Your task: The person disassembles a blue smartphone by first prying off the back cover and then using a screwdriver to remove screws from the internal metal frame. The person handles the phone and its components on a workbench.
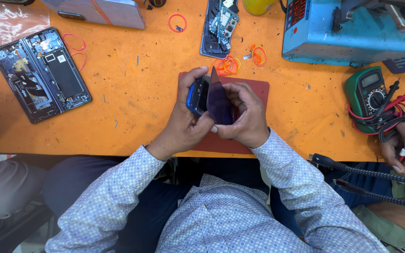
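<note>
Our left hand (183,124) grips the blue phone (197,93); our right hand (247,119) pinches its dark back panel (219,100), already half lifted, not yet off.

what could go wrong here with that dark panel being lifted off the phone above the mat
1. The right hand holds the thin dark panel by its edges, tilted up from the blue phone; bending it further might crack it.
2. The left hand grips the phone above the red mat; a slip could drop it.
3. Orange rubber bands and small scraps lie close by on the orange table and might stick to the open parts.
</note>
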